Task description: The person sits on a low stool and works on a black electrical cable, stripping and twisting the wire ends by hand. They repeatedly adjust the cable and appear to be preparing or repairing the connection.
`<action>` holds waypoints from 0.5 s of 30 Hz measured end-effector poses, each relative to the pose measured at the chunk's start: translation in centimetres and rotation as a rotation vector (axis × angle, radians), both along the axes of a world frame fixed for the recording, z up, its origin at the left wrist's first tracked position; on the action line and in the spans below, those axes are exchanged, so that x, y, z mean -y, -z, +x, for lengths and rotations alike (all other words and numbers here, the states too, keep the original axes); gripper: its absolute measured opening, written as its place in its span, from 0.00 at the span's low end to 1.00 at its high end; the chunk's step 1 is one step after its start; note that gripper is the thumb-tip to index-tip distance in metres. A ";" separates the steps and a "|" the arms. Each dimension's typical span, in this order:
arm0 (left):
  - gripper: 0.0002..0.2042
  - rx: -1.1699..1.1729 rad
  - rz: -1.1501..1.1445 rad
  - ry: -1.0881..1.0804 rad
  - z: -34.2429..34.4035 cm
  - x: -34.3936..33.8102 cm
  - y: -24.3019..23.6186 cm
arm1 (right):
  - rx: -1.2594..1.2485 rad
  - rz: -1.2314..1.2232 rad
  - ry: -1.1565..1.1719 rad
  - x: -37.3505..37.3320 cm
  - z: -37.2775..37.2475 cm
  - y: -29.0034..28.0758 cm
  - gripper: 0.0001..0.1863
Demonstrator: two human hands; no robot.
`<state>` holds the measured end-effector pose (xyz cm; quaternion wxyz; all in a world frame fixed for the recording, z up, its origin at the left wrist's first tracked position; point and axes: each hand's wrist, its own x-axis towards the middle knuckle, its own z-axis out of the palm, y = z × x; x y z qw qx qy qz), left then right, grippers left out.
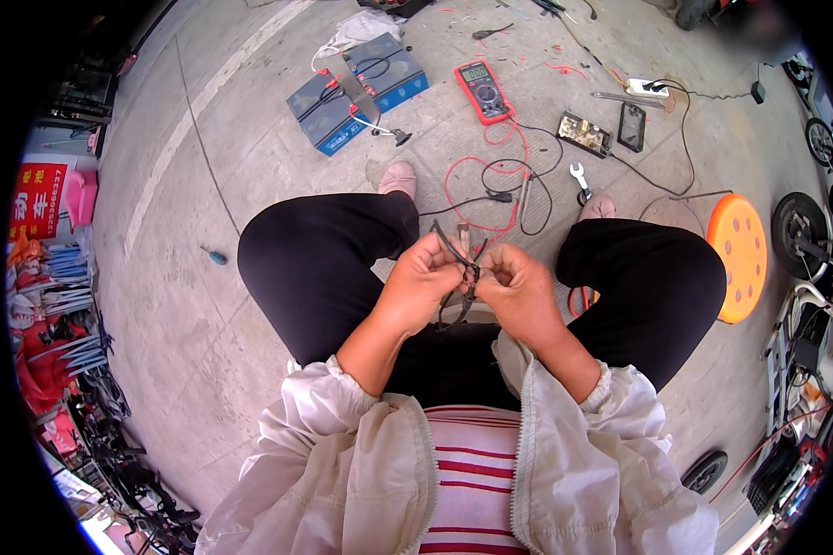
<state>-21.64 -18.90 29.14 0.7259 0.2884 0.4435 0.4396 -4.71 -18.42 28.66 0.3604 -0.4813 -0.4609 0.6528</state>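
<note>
Two hands at work, both up in front of the lap: the left hand and the right hand meet almost tip to tip, and between them, one black cable! Left fingers pinching it, thumb against forefinger; right fingers pinching too, just alongside. One end pokes up past the left hand, a dark loop hangs below; the exact join is hidden by the fingertips.

Out on the concrete floor, the count: one red multimeter, its red test lead curling toward the feet; one open-ended wrench beside the right shoe; one opened casing with a circuit board, and one black frame just beside it; one white power strip beyond. Up to the left, blue batteries pressed together, their number hard to tell.

Room to move? Plenty on the left: broad floor from the knee to the crowded edge, with one small teal-handled screwdriver lying there. Tighter on the right, where one orange stool sits right by the knee. Ahead, between the shoes, looping leads crowd the ground.
</note>
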 end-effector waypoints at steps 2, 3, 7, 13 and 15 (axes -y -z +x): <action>0.09 0.059 -0.054 -0.017 0.0 0.0 -0.4 | -0.156 -0.193 -0.018 -0.5 0.3 -0.6 0.03; 0.08 0.074 -0.076 -0.021 0.0 -0.1 -0.6 | -0.234 -0.289 -0.026 -0.7 0.4 -1.0 0.02; 0.05 0.113 -0.144 -0.012 -0.2 -0.2 -0.8 | -0.266 -0.368 -0.051 -1.2 1.1 -1.1 0.04; 0.02 0.107 -0.142 -0.021 -0.2 -0.4 -1.0 | 0.011 0.135 -0.025 -0.8 1.0 -1.7 0.06; 0.03 0.103 -0.140 -0.040 -0.1 -0.4 -1.0 | 0.185 0.356 0.013 -0.5 0.4 -2.6 0.08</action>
